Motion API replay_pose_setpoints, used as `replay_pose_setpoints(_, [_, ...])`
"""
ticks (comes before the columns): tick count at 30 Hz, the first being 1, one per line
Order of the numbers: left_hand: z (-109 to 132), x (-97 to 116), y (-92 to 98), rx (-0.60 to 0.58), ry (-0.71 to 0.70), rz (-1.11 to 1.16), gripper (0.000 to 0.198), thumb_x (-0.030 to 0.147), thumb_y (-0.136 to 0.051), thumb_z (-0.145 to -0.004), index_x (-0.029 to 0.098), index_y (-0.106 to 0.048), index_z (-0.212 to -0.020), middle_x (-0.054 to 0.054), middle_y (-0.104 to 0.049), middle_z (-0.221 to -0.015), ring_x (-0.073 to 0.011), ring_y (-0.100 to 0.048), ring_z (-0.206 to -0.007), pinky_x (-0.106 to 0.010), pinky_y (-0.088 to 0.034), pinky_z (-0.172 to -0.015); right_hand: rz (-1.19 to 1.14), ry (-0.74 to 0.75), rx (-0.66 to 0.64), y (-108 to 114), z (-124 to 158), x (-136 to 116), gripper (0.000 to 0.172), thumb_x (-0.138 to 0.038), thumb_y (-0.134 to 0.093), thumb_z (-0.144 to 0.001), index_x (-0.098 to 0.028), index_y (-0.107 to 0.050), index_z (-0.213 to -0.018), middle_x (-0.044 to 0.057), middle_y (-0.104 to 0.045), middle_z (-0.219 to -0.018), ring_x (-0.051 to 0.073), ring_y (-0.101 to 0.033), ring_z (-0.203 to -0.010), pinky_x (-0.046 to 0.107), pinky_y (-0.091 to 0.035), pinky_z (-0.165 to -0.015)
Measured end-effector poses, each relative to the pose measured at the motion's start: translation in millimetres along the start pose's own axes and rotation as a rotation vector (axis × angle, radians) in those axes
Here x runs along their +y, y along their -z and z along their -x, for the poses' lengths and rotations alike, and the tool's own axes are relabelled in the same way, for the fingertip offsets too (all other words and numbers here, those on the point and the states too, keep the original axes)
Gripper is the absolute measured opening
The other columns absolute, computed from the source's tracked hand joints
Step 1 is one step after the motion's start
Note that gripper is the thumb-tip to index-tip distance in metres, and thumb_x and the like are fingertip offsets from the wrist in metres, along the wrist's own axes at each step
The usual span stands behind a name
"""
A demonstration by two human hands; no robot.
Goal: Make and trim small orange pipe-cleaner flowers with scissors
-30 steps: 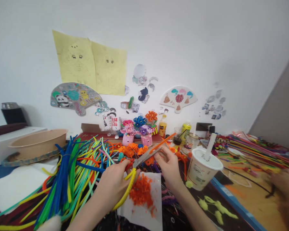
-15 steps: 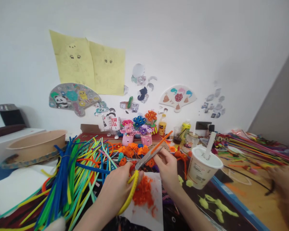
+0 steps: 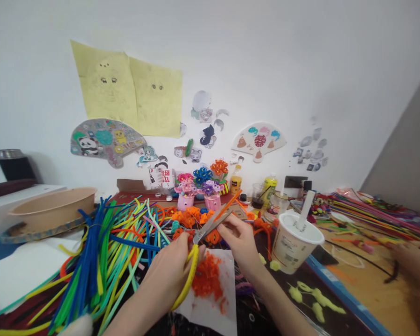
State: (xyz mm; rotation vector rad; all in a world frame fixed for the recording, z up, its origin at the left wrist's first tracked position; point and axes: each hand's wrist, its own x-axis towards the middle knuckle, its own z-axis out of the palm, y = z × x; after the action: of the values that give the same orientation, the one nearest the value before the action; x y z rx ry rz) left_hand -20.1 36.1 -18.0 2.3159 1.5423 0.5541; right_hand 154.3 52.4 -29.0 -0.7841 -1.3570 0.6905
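My left hand [image 3: 168,273] is closed round the yellow handles of a pair of scissors [image 3: 199,247], whose metal blades point up and to the right. My right hand [image 3: 241,242] pinches an orange pipe cleaner [image 3: 229,204] that runs up past the blade tips. Under both hands lies a white paper sheet [image 3: 217,303] with a heap of orange fuzz trimmings [image 3: 205,277] on it.
A big spread of coloured pipe cleaners [image 3: 101,252] lies to the left. A white lidded cup with a straw [image 3: 294,242] stands right of my hands. Small pipe-cleaner flower pots [image 3: 199,191] and bottles line the wall. Another person's hand [image 3: 411,263] works at the right edge.
The scissors and the orange pipe cleaner have shifted slightly left and up; the blades have drawn closer on the pipe cleaner. The view has tilted a little downward.
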Motion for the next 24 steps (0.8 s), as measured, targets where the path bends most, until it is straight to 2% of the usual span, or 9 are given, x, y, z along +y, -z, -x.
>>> replay_pose_setpoints(5, [0.4, 3.7, 2.3, -0.032, 0.022, -0.011, 0.036, 0.051, -0.026, -0.093, 0.021, -0.045, -0.092, -0.014, -0.068, -0.090, -0.0322, -0.067, -0.085, -0.040, -0.046, -0.070, 0.063, 0.045, 0.066, 2.6, 0.1, 0.3, 0.017, -0.033, -0.064, -0.082, -0.018, -0.067, -0.075, 0.003, -0.061, -0.075, 0.018, -0.058, -0.072, 0.028, -0.049, -0.067])
replay_pose_setpoints(15, [-0.2, 3.6, -1.2, -0.045, 0.026, -0.080, 0.036, 0.048, -0.025, -0.094, 0.021, -0.047, -0.085, -0.013, -0.069, -0.081, -0.0299, -0.068, -0.077, -0.035, -0.046, -0.065, 0.256, 0.167, 0.125, 1.6, 2.5, -2.4, 0.018, -0.027, -0.057, -0.087, -0.018, -0.063, -0.072, 0.002, -0.057, -0.072, 0.018, -0.054, -0.071, 0.028, -0.044, -0.067])
replay_pose_setpoints(24, [-1.6, 1.4, -5.6, -0.054, 0.008, -0.111, 0.033, 0.043, -0.026, -0.095, 0.020, -0.049, -0.090, -0.012, -0.070, -0.081, -0.0296, -0.068, -0.075, -0.033, -0.043, -0.061, 0.349, 0.212, 0.159, -1.5, 7.4, -3.4, 0.017, -0.021, -0.053, -0.088, -0.019, -0.059, -0.071, 0.002, -0.057, -0.073, 0.018, -0.053, -0.071, 0.027, -0.041, -0.066])
